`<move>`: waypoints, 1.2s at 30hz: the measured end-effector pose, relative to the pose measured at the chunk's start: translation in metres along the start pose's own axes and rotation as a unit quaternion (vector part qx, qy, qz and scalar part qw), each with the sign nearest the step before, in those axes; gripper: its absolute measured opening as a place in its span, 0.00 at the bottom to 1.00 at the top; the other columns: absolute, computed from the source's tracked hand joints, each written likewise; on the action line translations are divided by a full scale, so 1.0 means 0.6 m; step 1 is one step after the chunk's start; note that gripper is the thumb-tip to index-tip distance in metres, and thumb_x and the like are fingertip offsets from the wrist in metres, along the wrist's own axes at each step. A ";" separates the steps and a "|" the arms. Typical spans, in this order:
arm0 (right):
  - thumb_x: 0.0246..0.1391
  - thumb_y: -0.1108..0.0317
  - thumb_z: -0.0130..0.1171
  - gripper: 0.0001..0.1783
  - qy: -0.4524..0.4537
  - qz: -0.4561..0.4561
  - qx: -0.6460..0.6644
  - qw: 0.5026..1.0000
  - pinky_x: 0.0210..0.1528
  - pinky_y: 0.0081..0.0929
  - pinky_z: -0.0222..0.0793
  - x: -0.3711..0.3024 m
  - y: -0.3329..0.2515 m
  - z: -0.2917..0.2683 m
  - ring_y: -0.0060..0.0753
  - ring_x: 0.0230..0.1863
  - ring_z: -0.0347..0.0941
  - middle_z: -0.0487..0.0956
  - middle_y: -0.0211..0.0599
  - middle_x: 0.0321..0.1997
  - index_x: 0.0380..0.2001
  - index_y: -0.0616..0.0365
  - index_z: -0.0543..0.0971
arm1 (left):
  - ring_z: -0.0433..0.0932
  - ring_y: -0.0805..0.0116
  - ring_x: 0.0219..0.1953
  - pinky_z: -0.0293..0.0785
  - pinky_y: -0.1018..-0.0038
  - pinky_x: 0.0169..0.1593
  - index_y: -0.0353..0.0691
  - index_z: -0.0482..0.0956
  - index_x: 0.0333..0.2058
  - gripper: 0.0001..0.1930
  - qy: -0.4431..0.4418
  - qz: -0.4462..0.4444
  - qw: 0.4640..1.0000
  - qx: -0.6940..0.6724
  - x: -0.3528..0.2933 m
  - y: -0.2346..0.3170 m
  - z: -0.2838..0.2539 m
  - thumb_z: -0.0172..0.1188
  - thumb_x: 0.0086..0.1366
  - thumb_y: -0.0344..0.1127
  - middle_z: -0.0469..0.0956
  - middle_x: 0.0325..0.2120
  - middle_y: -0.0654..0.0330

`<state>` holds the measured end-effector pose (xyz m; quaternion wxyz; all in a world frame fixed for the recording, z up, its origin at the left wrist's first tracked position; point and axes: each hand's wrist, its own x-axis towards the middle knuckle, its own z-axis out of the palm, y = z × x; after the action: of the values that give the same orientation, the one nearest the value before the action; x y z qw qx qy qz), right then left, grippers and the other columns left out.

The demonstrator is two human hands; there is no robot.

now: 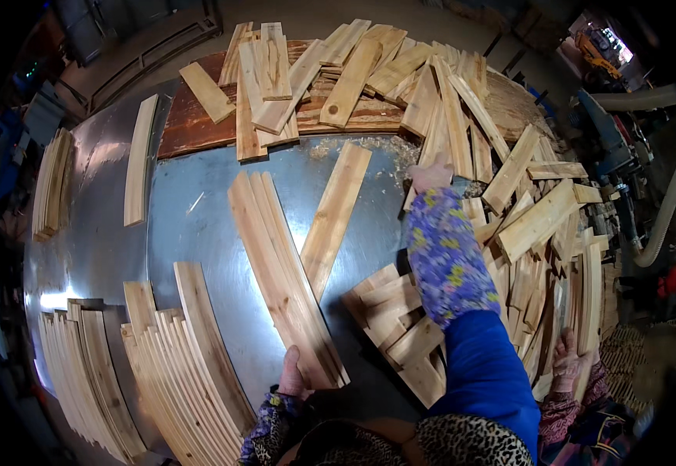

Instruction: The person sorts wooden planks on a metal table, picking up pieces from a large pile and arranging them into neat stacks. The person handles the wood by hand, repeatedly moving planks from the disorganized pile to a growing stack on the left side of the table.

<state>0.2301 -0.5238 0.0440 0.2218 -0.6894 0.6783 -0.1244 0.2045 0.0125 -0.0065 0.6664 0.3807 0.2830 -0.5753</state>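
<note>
My left hand (292, 374) is at the near end of a small stack of light wooden boards (280, 272), its thumb along their left edge and its other fingers hidden. The boards slant away across the metal table, partly over a single board (338, 210). My right arm, in a blue sleeve with a flowered cuff, stretches forward. At its end my right hand (433, 175) closes over the near part of a narrow wooden board (436, 138) at the edge of the loose pile; some of its fingers are hard to make out.
Loose boards (538, 221) lie jumbled on the right and across a brown wooden sheet (198, 132) at the back. Upright rows of boards (179, 373) line the near left of the metal table (206, 210). Another person's hand (566, 363) touches boards at the lower right.
</note>
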 end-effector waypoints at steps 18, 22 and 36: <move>0.68 0.64 0.56 0.26 -0.457 -0.144 0.307 0.822 0.58 0.33 0.79 -0.797 0.338 -0.102 0.37 0.52 0.85 0.88 0.46 0.51 0.64 0.65 0.79 | 0.87 0.48 0.56 0.87 0.52 0.61 0.31 0.75 0.67 0.28 -0.122 0.125 0.984 0.029 -0.192 -0.051 -0.098 0.66 0.73 0.39 0.84 0.57 0.46; 0.64 0.66 0.53 0.29 -0.414 -0.145 0.287 0.852 0.61 0.38 0.80 -0.838 0.317 -0.105 0.46 0.54 0.86 0.88 0.53 0.55 0.67 0.60 0.79 | 0.79 0.47 0.66 0.76 0.53 0.71 0.28 0.68 0.71 0.42 -0.012 0.266 0.929 0.255 -0.292 -0.054 -0.114 0.74 0.63 0.40 0.79 0.64 0.44; 0.67 0.53 0.64 0.34 -0.407 -0.376 0.134 0.822 0.71 0.50 0.73 -0.752 0.260 0.043 0.62 0.68 0.76 0.82 0.57 0.65 0.71 0.55 0.76 | 0.77 0.31 0.57 0.77 0.47 0.61 0.33 0.77 0.59 0.28 0.060 0.589 0.528 0.609 -0.288 -0.068 0.012 0.69 0.59 0.27 0.78 0.54 0.36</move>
<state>0.0828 -0.0703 0.0058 0.5035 -0.8426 0.1911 0.0041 0.1335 0.0998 0.1310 0.4419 0.8079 -0.3851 -0.0607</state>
